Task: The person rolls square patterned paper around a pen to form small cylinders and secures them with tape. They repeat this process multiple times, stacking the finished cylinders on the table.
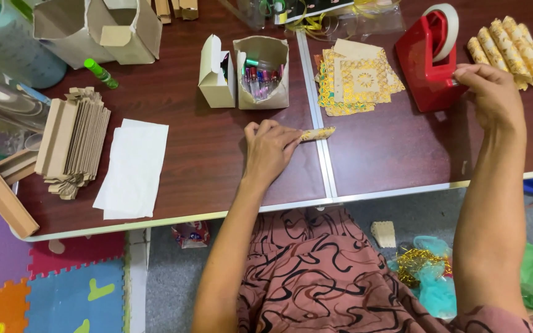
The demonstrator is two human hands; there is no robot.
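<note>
My left hand rests on the dark wooden table and pins down a small rolled paper with a gold pattern, whose end sticks out to the right of my fingers. Farther right, my right hand pinches the tape end at the front of a red tape dispenser carrying a white roll. Just behind that hand lie several finished gold-patterned rolls. Between the two hands sits a pile of flat gold-patterned paper squares.
An open brown box of small coloured tubes and a small white box stand behind my left hand. A white sheet, a stack of folded cardboard and a green glue stick lie at left. Foam floor mats show below.
</note>
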